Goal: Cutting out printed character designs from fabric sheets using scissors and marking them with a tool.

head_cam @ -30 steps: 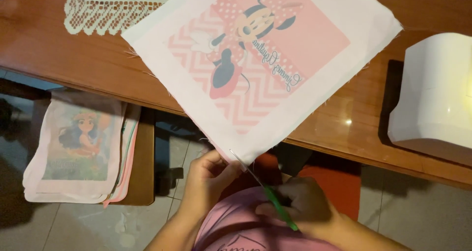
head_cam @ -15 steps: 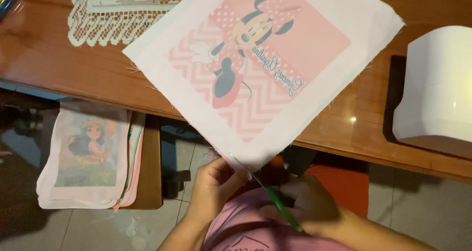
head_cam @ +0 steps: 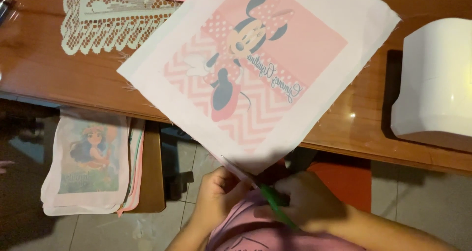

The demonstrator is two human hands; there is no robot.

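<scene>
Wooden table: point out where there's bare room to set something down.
Bare wood on the table lies left, below the lace doily and beside the printed fabric square, and in a narrow strip between that square and the white machine. The middle is covered.

left hand (head_cam: 216,194) pinches fabric square (head_cam: 275,59) | right hand (head_cam: 309,204) grips green scissors (head_cam: 275,206)

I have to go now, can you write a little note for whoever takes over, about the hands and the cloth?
Left hand: pinches the near corner of the printed cloth.
Right hand: holds green scissors, blades at that corner's edge.
The cloth lies across the wooden table, its corner hanging over the edge.
A stack of printed cloths sits on a lower surface to the left.
Done: cutting at the corner has begun.
Left: the other edges, apparently.
</scene>
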